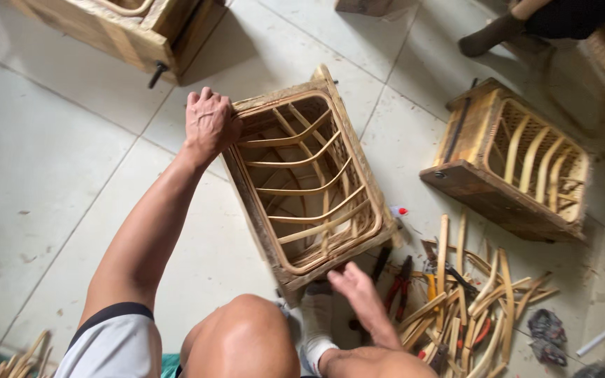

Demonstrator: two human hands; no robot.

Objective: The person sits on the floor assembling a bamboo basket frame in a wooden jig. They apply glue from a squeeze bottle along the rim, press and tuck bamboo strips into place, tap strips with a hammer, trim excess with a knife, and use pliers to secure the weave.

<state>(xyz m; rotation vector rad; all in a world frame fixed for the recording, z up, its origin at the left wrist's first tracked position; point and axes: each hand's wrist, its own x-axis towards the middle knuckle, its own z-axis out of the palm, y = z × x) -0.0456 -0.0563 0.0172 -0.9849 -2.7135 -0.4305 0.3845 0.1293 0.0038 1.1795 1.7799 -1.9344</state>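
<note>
Both hands work a wooden frame with bent rattan strips (301,183) on the floor: left hand (209,124) clasps its far corner, right hand (363,294) rests open by its near edge. Loose grip could let it tip onto pliers (398,285) beside that hand.

The left arm reaches up from the lower left of the frame, bare and nearly straight, its sleeve at the shoulder white with a dark band. The left hand (209,124) sits upper centre, back to the camera, fingers curled over and gripping. The right hand (360,292), lower centre, is open and loose, fingers (341,274) pointing upward and left.
</note>
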